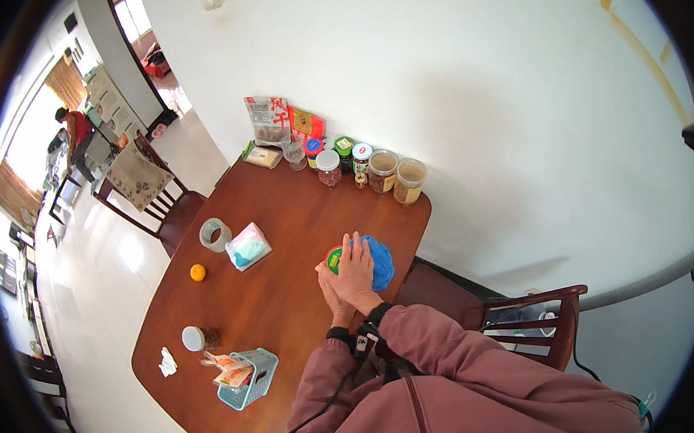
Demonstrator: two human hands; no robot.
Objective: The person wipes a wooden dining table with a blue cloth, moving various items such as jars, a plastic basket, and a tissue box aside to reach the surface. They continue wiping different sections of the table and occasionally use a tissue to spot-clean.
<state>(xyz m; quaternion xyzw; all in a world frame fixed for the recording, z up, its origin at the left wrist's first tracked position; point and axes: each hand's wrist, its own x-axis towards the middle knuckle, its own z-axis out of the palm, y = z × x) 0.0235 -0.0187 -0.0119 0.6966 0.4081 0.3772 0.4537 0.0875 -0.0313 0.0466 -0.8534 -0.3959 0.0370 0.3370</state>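
A round container with a green and red lid (pixel 333 258) is at the near right part of the wooden table, its body mostly hidden by my hands. My left hand (pixel 330 291) is wrapped against its near left side. Over the lid's right side lies my right hand (pixel 356 269), its fingers stretched forward; whether they grip the lid cannot be seen. A crumpled blue cloth (pixel 381 264) is just right of my right hand, partly behind the fingers. Both wrists are crossed close together, with a black band on each.
Several jars (pixel 382 167) line the table's far edge by the wall, near a wine glass (pixel 293 150) and food bags (pixel 268 120). Left are a tape roll (pixel 204 237), tissue pack (pixel 248 247), orange fruit (pixel 198 273), lidded jar (pixel 194 338) and blue basket (pixel 262 376). Chairs flank the table.
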